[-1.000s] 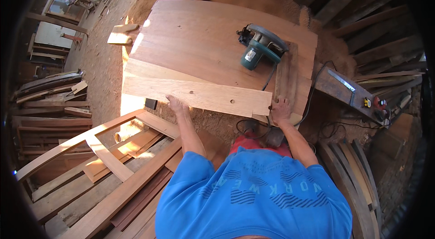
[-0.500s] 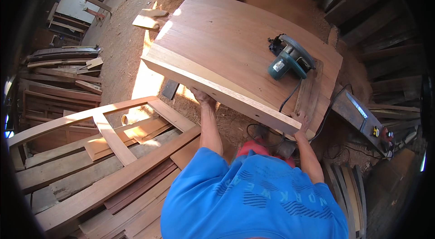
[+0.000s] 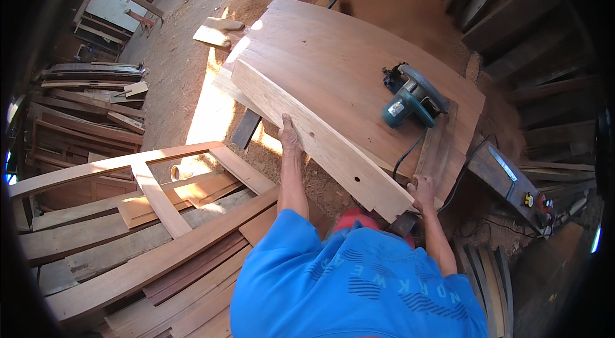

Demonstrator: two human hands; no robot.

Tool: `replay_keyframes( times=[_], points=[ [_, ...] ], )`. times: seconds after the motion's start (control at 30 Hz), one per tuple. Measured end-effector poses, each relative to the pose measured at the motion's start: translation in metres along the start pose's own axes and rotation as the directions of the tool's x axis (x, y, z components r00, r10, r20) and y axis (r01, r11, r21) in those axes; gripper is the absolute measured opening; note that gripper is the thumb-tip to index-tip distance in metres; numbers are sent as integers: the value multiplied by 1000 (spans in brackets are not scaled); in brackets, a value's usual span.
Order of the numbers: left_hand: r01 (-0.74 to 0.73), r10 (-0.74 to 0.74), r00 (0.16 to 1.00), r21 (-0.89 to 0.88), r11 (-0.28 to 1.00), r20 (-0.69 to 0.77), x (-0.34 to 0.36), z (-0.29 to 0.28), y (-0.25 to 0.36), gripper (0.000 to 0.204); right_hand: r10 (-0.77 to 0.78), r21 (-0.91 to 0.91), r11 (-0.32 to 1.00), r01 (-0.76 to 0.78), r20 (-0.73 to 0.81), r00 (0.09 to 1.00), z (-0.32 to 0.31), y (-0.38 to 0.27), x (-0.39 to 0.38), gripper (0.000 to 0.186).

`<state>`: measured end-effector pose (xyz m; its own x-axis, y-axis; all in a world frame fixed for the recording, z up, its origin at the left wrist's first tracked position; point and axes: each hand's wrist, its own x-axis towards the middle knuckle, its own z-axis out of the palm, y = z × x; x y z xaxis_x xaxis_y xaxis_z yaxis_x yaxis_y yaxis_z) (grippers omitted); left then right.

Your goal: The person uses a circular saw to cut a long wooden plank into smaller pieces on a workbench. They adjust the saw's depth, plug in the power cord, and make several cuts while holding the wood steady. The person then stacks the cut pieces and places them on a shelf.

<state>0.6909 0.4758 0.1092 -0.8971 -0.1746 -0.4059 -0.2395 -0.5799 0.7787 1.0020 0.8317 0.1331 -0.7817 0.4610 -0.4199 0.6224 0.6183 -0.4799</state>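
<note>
A pale plank (image 3: 333, 149) with dark holes lies slanted along the near side of a large reddish wooden panel (image 3: 339, 63). My left hand (image 3: 289, 133) grips it toward its middle, fingers wrapped on its near edge. My right hand (image 3: 422, 192) grips its right end, fingers bent. A teal circular saw (image 3: 407, 104) sits on the panel at the right, above my right hand, beside a darker board (image 3: 439, 136), with its black cord running down past the plank.
Door frames and planks (image 3: 160, 200) fill the lower left. Stacked lumber (image 3: 90, 120) stands farther left, more boards (image 3: 519, 31) on the right. A bench (image 3: 509, 181) with small tools and cords is at the right. Sawdust covers the ground (image 3: 173, 95); light blocks (image 3: 211, 34) stick out past the panel.
The plank has swung from nearly level to a steep slant, left end raised toward the far side, briefly tipped onto its edge midway. Both hands moved with it; the view also shifted.
</note>
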Motion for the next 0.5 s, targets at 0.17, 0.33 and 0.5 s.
replay_keyframes(
  times=[0.17, 0.33, 0.5],
  points=[
    [-5, 39, 992, 266, 964, -120, 40, -4, -12, 64, 61, 70, 995, -65, 54, 997, -12, 4, -20, 40],
    [3, 166, 978, 806, 592, -126, 83, -7, -10, 65, 104, 61, 992, -107, 63, 993, -7, 28, -27, 41],
    [-18, 152, 986, 862, 507, -68, 97, 10, -15, 57, 156, 88, 984, -158, 25, 987, -5, 58, -40, 40]
  ],
)
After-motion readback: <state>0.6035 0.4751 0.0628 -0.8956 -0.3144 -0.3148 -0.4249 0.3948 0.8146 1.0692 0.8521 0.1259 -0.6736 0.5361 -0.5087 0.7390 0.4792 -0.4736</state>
